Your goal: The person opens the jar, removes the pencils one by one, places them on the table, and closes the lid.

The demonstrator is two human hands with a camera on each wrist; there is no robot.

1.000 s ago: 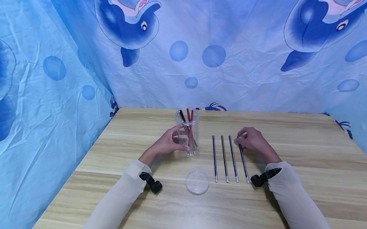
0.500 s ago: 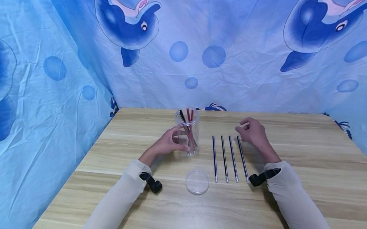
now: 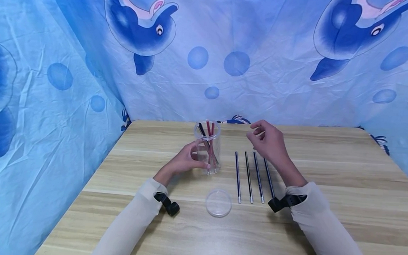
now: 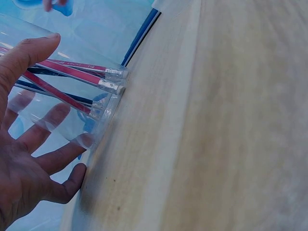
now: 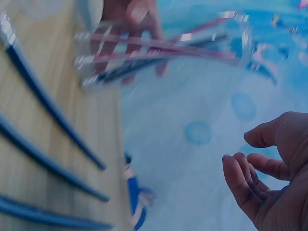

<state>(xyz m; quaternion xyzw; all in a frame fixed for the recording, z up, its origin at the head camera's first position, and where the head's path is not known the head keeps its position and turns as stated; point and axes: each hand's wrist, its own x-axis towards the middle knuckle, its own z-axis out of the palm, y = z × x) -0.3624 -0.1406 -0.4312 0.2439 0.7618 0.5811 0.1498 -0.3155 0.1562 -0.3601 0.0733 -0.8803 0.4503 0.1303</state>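
A clear plastic jar (image 3: 217, 155) stands upright on the table with red and dark pencils (image 3: 209, 128) leaning in it. My left hand (image 3: 183, 159) holds the jar from its left side, thumb and fingers spread round the wall. In the left wrist view the pencils' eraser ends (image 4: 110, 85) rest at the jar's bottom. My right hand (image 3: 269, 141) is raised beyond a row of dark pencils, fingers loosely bent with nothing between them. Several dark pencils (image 3: 248, 176) lie side by side, eraser ends towards me; the right wrist overlaps the rightmost pencil (image 3: 268, 177).
A round clear lid (image 3: 218, 203) lies flat in front of the jar. The wooden table (image 3: 143, 224) ends at a blue dolphin-print cloth (image 3: 178, 91) behind and at the sides. Each wrist carries a black strapped camera.
My right hand has let go of the rightmost dark pencil, risen, and moved left towards the jar. The left hand and the jar stay where they were.
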